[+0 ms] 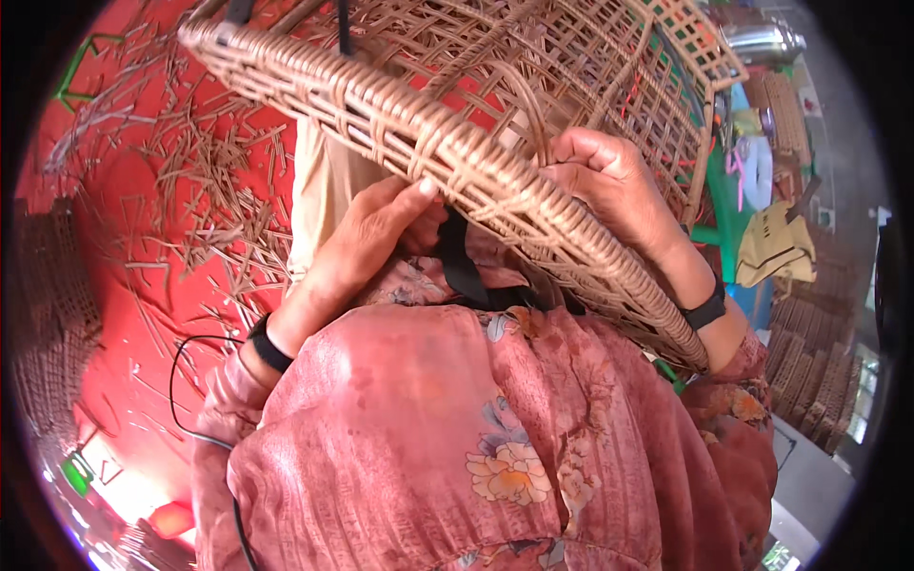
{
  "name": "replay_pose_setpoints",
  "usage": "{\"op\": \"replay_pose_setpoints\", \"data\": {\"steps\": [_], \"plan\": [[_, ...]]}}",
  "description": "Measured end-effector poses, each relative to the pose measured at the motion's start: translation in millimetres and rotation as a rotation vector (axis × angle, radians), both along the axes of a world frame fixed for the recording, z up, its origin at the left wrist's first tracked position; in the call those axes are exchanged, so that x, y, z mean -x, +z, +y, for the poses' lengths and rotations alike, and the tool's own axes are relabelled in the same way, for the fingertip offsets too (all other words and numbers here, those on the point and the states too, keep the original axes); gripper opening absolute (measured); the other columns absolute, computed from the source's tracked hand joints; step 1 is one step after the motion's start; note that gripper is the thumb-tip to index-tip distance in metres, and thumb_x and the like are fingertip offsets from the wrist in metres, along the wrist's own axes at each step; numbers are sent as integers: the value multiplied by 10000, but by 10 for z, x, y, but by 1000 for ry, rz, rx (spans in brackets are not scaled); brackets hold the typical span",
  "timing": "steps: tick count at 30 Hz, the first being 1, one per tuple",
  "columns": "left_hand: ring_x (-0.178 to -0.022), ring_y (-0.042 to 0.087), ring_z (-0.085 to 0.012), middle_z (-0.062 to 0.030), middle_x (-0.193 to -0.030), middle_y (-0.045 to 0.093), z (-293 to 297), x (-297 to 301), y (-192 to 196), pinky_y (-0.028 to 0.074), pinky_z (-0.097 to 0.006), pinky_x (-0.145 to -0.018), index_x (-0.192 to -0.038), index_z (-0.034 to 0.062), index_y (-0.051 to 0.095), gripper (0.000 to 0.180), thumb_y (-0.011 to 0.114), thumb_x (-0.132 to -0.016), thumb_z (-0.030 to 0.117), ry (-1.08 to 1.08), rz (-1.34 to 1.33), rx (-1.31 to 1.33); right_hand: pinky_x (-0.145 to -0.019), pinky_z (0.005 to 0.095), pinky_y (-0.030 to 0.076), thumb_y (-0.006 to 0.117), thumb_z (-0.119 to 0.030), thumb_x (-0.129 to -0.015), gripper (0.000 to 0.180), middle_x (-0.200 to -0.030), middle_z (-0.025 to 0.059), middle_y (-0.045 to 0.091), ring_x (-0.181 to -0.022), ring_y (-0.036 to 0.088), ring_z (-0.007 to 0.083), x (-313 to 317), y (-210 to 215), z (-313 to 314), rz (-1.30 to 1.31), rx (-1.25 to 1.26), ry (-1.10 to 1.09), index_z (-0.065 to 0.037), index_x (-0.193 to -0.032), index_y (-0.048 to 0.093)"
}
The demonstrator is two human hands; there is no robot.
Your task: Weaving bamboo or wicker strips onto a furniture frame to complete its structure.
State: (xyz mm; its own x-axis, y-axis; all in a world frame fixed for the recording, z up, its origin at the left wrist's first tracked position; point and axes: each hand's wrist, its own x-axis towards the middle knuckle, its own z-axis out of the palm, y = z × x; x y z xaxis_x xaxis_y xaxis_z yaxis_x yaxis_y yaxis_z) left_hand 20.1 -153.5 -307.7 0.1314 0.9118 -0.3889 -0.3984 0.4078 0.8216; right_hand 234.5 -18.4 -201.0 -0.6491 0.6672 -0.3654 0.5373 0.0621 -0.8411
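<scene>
1. Weaving at close range: I see my left hand pressed against the underside of a wicker basket held over my lap, thumb laid on the tightly woven rim band, fingers curled out of sight beneath it.
2. My right hand closes on a loose cane strand that loops up from the rim, fingertips pinching it against the weave.
3. By my judgement the rim band nearest me is finished and dense, while the walls beyond stand as open lattice; that one strand is not yet tucked in.
4. Cut cane scraps litter the red floor mat toward its left edge.
5. Stacked woven pieces sit at far right.
</scene>
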Motion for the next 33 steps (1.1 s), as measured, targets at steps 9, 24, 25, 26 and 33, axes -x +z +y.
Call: {"op": "replay_pose_setpoints", "data": {"steps": [9, 24, 25, 26, 33], "plan": [[-661, 548, -76, -24, -835, 605, 322, 262, -130, 454, -212, -616, -1003, 4, 597, 378, 445, -951, 346, 120, 9, -13, -628, 187, 462, 545, -12, -866, 106, -799, 21, 632, -729, 578, 46, 429, 59, 5, 84, -29, -38, 29, -959, 574], [-633, 541, -95, -28, -791, 594, 302, 610, -77, 446, -220, -587, -977, 23, 603, 425, 501, -929, 433, 334, -111, -63, -607, 344, 586, 556, -87, -887, 298, -872, 178, 626, -707, 643, 236, 940, 115, 85, 400, 88, 48, 67, -1138, 508], [-641, 540, -94, -28, -790, 591, 292, 628, -79, 451, -225, -599, -973, 22, 603, 419, 502, -929, 426, 347, -88, -46, -623, 346, 589, 574, -85, -871, 312, -885, 189, 632, -738, 655, 243, 953, 67, 113, 452, 90, 48, 70, -1133, 509], [-649, 538, -94, -27, -789, 589, 284, 645, -76, 456, -229, -611, -968, 21, 602, 413, 503, -929, 420, 358, -63, -31, -623, 346, 589, 574, -85, -871, 312, -885, 189, 632, -738, 655, 243, 970, 43, 112, 456, 93, 61, 70, -1133, 509], [-782, 600, -141, -50, -897, 613, 430, 658, -169, 497, -296, -707, -1019, 24, 587, 308, 443, -942, 286, 513, -132, -48, -722, 285, 542, 627, -123, -864, 258, -953, 105, 639, -799, 634, 147, 980, -210, 245, 622, 123, -155, 23, -1065, 558]]}}
